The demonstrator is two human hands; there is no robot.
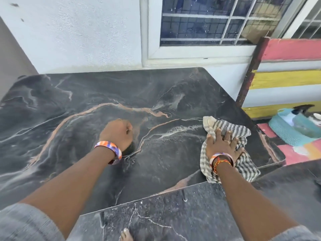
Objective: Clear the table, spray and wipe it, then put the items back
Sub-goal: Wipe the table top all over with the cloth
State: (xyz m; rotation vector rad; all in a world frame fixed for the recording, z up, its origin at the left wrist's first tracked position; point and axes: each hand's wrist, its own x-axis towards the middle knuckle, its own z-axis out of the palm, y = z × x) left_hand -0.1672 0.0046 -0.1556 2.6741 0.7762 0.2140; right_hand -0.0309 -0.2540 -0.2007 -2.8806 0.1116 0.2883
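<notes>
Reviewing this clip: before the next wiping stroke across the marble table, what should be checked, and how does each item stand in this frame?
1. Table free of items along the wiping path: ok, only the hands and cloth lie on it.
2. Right hand flat on the striped cloth, fingers spread: ok.
3. Cloth fully on the tabletop: not ok, its near corner hangs past the front edge.
4. Left hand clear of the stroke: not ok, it rests as a fist mid-table.
5. Surface sprayed evenly: cannot tell.
6. Teal basket holding the removed items: cannot tell.

Soft even daylight, faint sheen on the table (73,105) (wide-angle bending at the edges), slight blur.
</notes>
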